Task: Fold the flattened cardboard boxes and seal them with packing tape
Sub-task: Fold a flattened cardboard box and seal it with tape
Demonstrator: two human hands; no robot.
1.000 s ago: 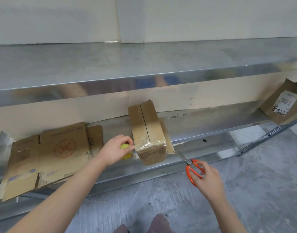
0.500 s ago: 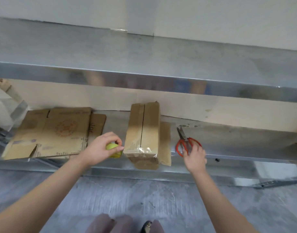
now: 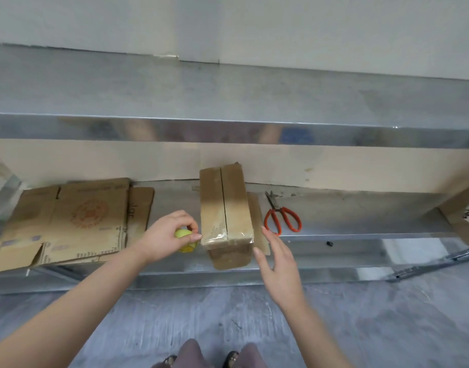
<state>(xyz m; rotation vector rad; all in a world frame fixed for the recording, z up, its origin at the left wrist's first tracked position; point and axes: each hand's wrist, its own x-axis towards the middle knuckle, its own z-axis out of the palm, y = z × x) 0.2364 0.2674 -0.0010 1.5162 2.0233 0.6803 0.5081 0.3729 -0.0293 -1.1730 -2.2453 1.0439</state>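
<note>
A left hand (image 3: 165, 236) grips what appears to be a yellow-green tape roll (image 3: 185, 239) just beside the folded box (image 3: 225, 208) on a metal shelf (image 3: 360, 216). The right hand (image 3: 278, 258) hovers at the box's right, fingers spread, near orange scissors (image 3: 281, 220). Flattened cardboard (image 3: 76, 221) lies left.

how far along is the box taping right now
Done: one brown cardboard box stands folded on the metal shelf, with clear tape over its near edge. In hand: the left hand grips a yellow-green tape roll beside it; the open right hand hovers by the box, orange-handled scissors lying aside. Left: the flattened printed cardboard boxes at the left are not yet folded.
</note>
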